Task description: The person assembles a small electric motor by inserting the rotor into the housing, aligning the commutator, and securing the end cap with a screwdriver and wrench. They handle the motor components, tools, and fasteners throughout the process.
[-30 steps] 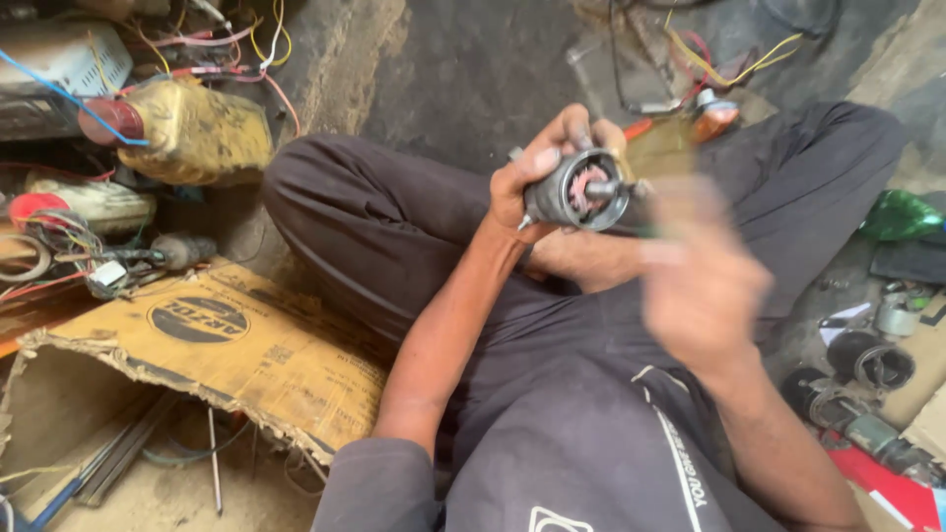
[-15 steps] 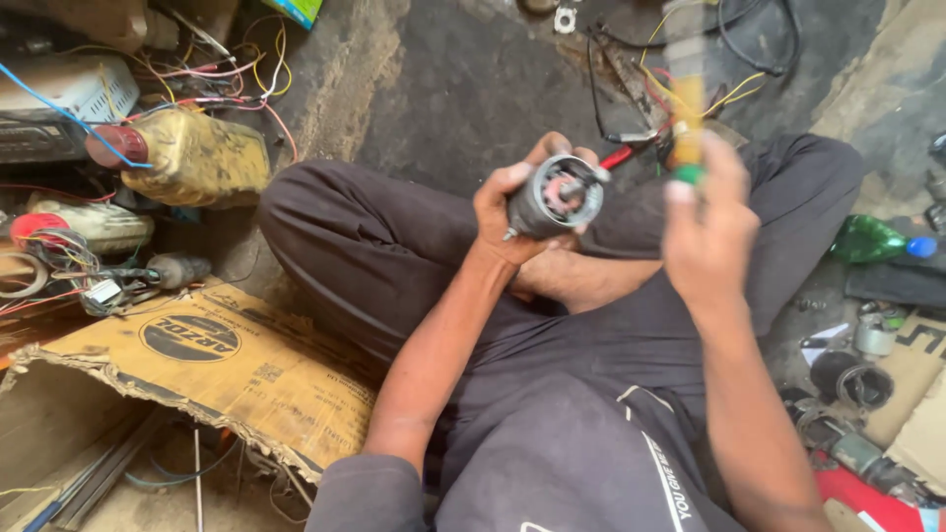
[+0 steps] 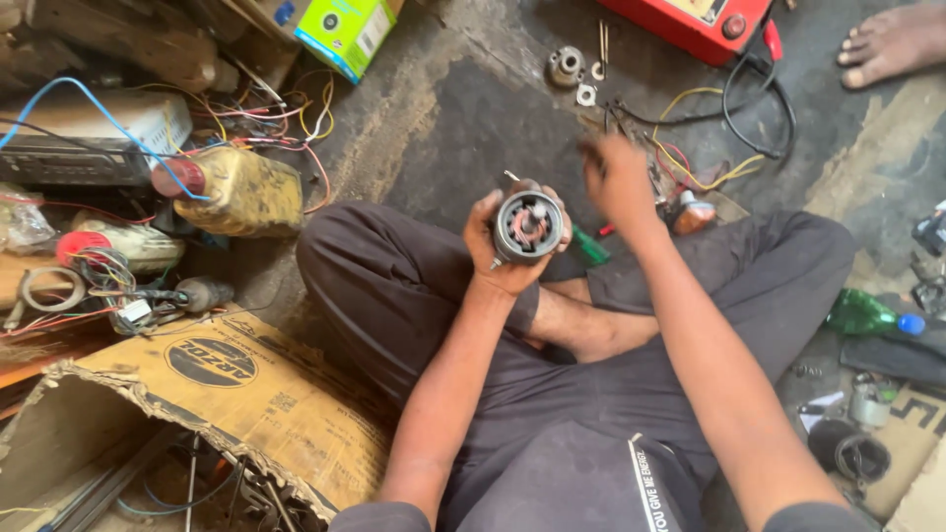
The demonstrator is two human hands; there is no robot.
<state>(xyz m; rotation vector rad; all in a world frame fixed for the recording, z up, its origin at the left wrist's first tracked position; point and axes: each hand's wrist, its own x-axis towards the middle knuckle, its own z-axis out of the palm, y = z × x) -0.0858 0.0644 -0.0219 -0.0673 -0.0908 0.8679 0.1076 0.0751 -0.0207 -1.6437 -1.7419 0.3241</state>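
I sit cross-legged on the floor. My left hand [image 3: 490, 254] grips a round grey metal motor housing [image 3: 529, 225] above my lap, with its open end and inner windings facing me. My right hand [image 3: 616, 177] is stretched forward and blurred over a tangle of yellow, red and black wires [image 3: 690, 172] on the floor. Its fingers are turned away, so I cannot see whether it holds anything. A green-handled screwdriver [image 3: 591, 246] lies by my leg, just right of the housing.
Small metal parts [image 3: 567, 67] lie on the dark floor ahead, near a red box device [image 3: 705, 22]. Another person's bare foot [image 3: 892, 44] is at top right. A yellow jug [image 3: 244, 192], a green carton [image 3: 345, 34] and a torn cardboard box [image 3: 227, 394] are on the left. A green bottle [image 3: 862, 313] lies on the right.
My right hand has dropped from holding the screwdriver up beside the housing and reached forward over the wires. The screwdriver now lies by my leg. The view has tilted further forward.
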